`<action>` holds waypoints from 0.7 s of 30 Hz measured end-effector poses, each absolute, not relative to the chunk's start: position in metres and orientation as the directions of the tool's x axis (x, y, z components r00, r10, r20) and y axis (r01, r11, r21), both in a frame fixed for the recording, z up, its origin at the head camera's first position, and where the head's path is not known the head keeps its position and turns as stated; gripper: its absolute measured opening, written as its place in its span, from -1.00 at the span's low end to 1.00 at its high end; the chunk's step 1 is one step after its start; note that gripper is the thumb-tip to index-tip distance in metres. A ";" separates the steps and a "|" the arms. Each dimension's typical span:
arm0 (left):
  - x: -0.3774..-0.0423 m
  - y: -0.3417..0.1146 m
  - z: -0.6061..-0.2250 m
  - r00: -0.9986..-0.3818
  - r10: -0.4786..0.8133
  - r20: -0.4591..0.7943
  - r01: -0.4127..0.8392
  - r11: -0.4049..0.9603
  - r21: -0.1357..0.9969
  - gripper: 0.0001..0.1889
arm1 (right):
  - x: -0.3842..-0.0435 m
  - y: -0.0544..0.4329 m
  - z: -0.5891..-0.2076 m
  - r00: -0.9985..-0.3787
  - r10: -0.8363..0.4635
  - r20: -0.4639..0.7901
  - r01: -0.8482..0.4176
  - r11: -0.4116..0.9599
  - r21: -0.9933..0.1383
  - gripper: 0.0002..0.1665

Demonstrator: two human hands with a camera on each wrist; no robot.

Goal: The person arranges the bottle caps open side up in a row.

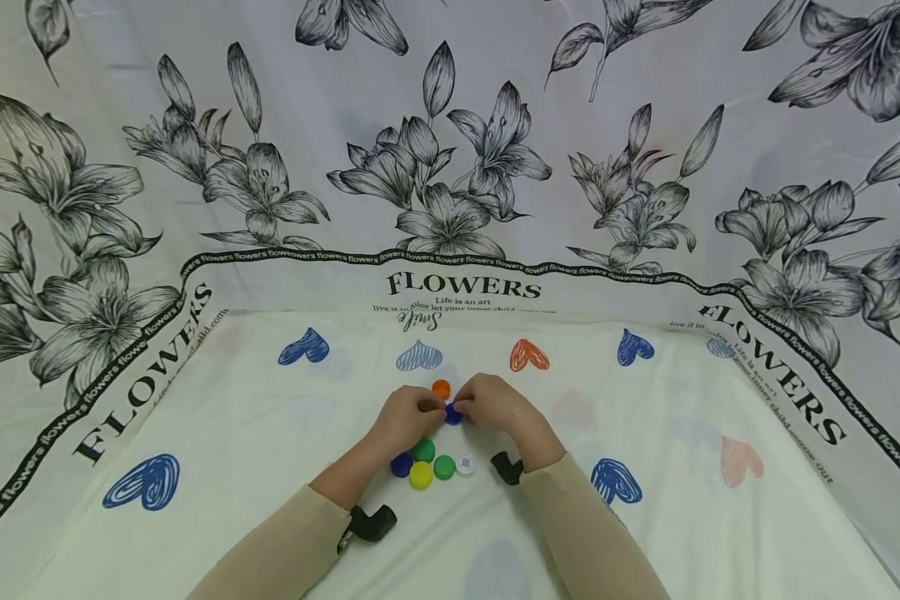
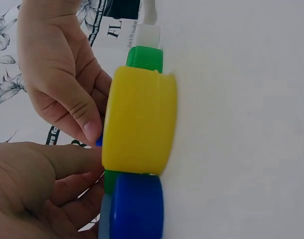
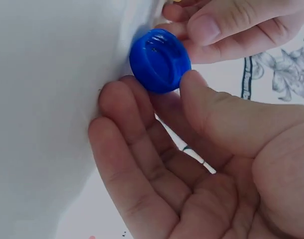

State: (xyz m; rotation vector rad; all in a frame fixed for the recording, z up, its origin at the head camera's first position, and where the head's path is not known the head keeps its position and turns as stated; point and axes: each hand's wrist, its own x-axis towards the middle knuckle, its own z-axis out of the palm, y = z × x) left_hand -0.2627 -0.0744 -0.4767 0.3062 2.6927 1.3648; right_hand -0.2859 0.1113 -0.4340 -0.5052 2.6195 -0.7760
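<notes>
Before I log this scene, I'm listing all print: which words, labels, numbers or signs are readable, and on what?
"FLOWERS": patterned cloth, back and both sides.
"flowers", repeated: its black band.
"Life is an art": patterned cloth, back and right.
"let your inner child": same cloth, back; rest of line unclear.
"Smile", upside down: heart-printed tablecloth.
White cap: marking too small to read.
Blue cap between the hands: nothing readable.
</notes>
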 end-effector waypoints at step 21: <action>-0.261 -0.072 -0.471 -0.953 0.276 -0.125 0.052 0.557 0.829 -0.64 | -0.294 0.115 -0.440 -0.956 -0.214 -0.202 0.008 0.668 -0.744 -0.64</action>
